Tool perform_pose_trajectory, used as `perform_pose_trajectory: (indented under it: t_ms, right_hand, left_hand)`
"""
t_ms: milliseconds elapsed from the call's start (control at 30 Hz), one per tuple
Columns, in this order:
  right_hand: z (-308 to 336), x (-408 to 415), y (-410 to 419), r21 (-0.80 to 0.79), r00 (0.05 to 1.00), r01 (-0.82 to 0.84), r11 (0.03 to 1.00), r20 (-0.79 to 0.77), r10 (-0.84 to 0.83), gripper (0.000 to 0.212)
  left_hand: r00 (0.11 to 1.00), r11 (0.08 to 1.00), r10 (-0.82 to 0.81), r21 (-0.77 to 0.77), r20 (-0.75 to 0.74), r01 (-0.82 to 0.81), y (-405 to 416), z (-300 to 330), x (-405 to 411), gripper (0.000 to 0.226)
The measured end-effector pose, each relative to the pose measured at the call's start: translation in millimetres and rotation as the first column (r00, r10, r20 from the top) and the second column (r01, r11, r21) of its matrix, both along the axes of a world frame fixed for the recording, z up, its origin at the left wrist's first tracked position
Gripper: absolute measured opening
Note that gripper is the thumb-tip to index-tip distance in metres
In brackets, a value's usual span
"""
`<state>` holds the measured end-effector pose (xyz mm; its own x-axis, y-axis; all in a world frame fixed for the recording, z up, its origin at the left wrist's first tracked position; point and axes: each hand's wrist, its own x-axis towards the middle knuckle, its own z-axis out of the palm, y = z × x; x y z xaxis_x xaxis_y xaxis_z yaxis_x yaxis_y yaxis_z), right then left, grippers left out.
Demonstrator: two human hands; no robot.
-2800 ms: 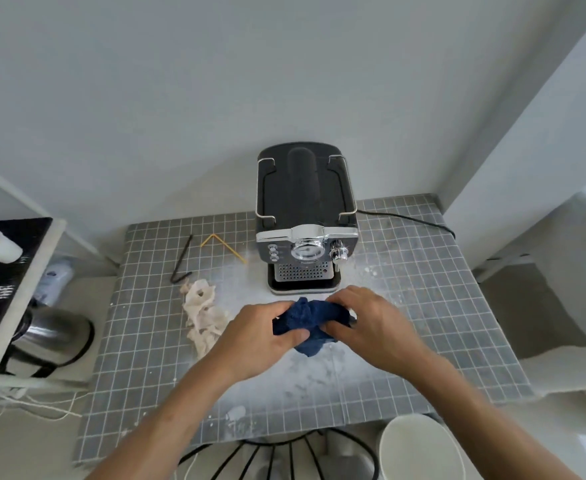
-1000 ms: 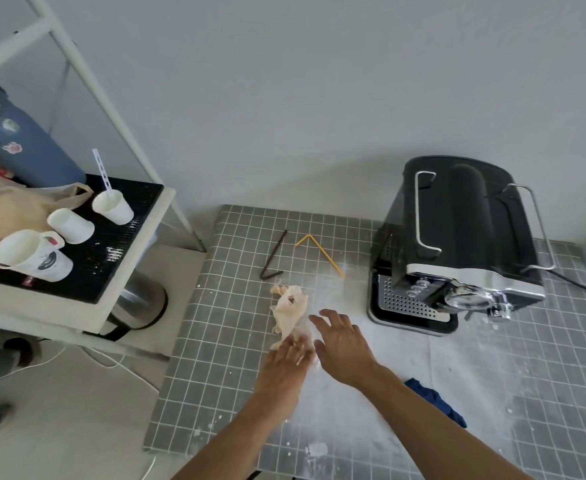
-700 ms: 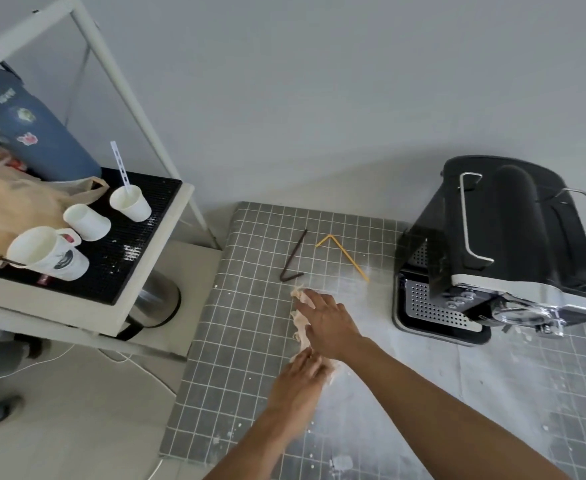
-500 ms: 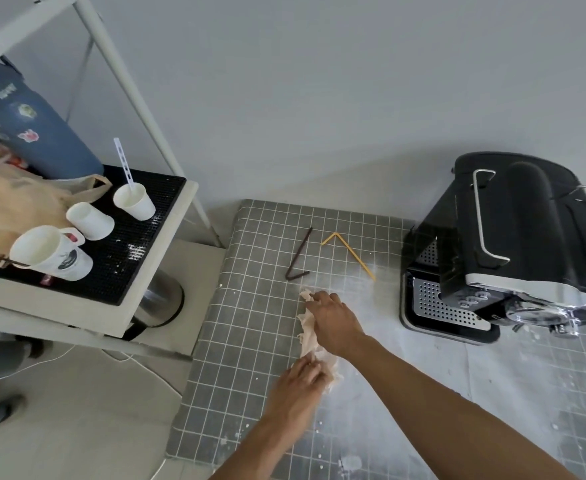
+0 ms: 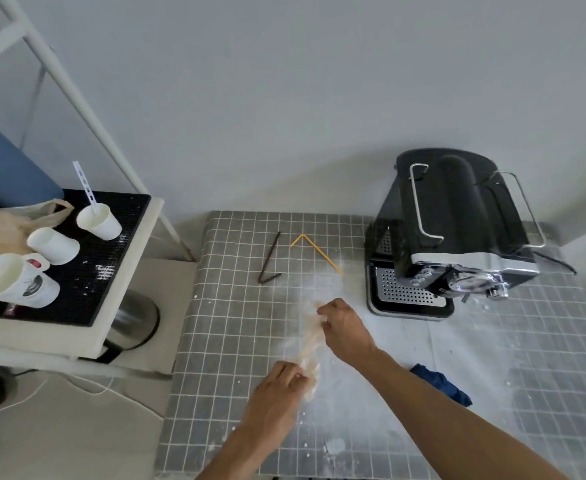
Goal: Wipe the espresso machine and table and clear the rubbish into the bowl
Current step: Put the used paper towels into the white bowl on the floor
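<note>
- While both hands gripped the crumpled beige tissue (image 5: 310,344), the left hand (image 5: 281,386) pinched its near end and the right hand (image 5: 345,327) its far end.
- On the side shelf (image 5: 125,271), one white paper cup (image 5: 99,221) held a white stirrer (image 5: 85,187).
- The grey grid-patterned table (image 5: 232,341) was dusted with white powder and bore the black espresso machine (image 5: 457,223), a dark blue cloth (image 5: 442,384), and brown (image 5: 270,261) and yellow (image 5: 315,252) bent straws.

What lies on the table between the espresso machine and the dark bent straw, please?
In the head view, a yellow bent straw lies between the espresso machine and dark straw.
</note>
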<state>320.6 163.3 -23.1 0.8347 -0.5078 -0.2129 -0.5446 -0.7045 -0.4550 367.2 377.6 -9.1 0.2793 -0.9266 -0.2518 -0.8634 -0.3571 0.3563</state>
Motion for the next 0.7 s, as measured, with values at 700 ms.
perform_pose_trajectory:
  t_ms: [700]
  right_hand:
    - [64,-438,-98,0.073,0.600,0.786,0.615,0.152,-0.785,0.025]
  left_hand:
    - [0.892,0.872,-0.403,-0.383,-0.204,0.307,-181,34,-289,0.025]
